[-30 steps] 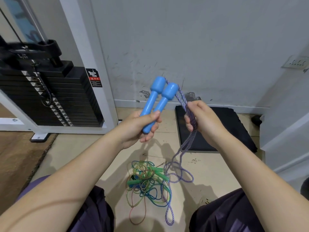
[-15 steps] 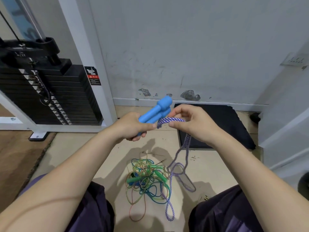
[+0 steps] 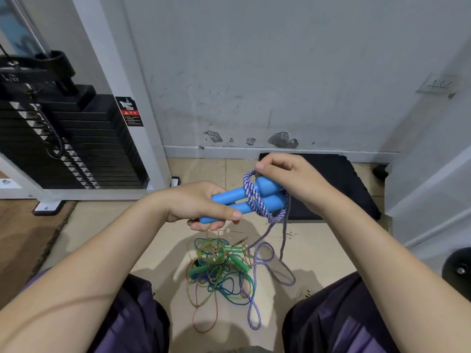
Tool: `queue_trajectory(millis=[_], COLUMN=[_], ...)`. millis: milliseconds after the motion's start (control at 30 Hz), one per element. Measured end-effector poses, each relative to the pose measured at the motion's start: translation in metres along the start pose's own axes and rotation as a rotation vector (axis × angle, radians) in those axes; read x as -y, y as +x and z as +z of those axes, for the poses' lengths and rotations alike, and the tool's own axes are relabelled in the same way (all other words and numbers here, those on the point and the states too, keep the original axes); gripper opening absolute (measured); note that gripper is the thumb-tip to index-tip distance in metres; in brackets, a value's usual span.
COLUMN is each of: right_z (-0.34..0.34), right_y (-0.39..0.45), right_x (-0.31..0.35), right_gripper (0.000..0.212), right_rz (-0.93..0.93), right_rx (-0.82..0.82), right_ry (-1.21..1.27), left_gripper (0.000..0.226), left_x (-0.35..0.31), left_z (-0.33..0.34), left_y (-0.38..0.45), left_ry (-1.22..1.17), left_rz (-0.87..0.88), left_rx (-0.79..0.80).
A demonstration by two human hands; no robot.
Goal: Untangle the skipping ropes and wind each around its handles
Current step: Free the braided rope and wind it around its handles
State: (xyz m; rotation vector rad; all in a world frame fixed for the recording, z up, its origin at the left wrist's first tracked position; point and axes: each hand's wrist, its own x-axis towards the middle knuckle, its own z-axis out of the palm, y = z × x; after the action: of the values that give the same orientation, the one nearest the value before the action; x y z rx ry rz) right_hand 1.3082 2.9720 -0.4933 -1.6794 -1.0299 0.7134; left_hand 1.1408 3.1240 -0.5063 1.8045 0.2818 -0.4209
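Winding step | left hand (image 3: pixel 204 205) grips both blue handles (image 3: pixel 244 201) side by side | right hand (image 3: pixel 288 179) pinches purple rope (image 3: pixel 251 192) looped over them | imo keep wraps snug, tail dangles to floor tangle (image 3: pixel 219 268)

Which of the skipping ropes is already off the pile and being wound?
The purple-and-white braided rope, looped over the blue plastic handles in the hands; the thin green and blue ropes lie tangled on the floor.
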Motion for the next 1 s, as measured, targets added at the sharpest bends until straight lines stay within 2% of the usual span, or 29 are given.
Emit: queue_trajectory(millis=[67, 167, 267, 433, 533, 600, 767, 933, 1000], right_z=[-0.001, -0.004, -0.003, 0.008, 0.008, 0.005, 0.004, 0.003, 0.0], right_y=[-0.002, -0.005, -0.008, -0.007, -0.006, -0.003, 0.002, 0.005, 0.006], right_x=[0.003, 0.007, 0.009, 0.009, 0.006, 0.005, 0.002, -0.003, -0.003], right_gripper=[0.027, 0.034, 0.017, 0.025, 0.03, 0.036, 0.056, 0.021, 0.024], right_rz=[0.02, 0.059, 0.082, 0.112, 0.175, 0.19, 0.216, 0.142, 0.135], right_rx=[0.033, 0.101, 0.17, 0.052, 0.051, 0.057, 0.127, 0.068, 0.068], right_ry=[0.005, -0.007, 0.09, 0.105, 0.071, 0.107, 0.307, 0.125, 0.109], left_gripper=[0.025, 0.024, 0.024, 0.018, 0.028, 0.034, 0.036, 0.033, 0.032], left_x=[0.001, 0.002, 0.002, -0.002, 0.001, 0.002, -0.004, -0.001, 0.001], left_z=[-0.001, -0.002, -0.002, 0.001, 0.001, 0.001, 0.0, -0.017, -0.02], left_y=[0.001, 0.001, 0.0, 0.001, 0.004, 0.005, 0.007, 0.005, 0.004], left_ry=[-0.031, -0.048, -0.101, -0.018, 0.02, -0.009, -0.374, -0.521, -0.52], left_rz=[0.013, 0.063, 0.099, 0.028, 0.007, 0.053, 0.226, 0.273, 0.263], left_rx=[0.005, 0.044, 0.034, -0.031, -0.071, -0.101, -0.332, -0.592, -0.635])
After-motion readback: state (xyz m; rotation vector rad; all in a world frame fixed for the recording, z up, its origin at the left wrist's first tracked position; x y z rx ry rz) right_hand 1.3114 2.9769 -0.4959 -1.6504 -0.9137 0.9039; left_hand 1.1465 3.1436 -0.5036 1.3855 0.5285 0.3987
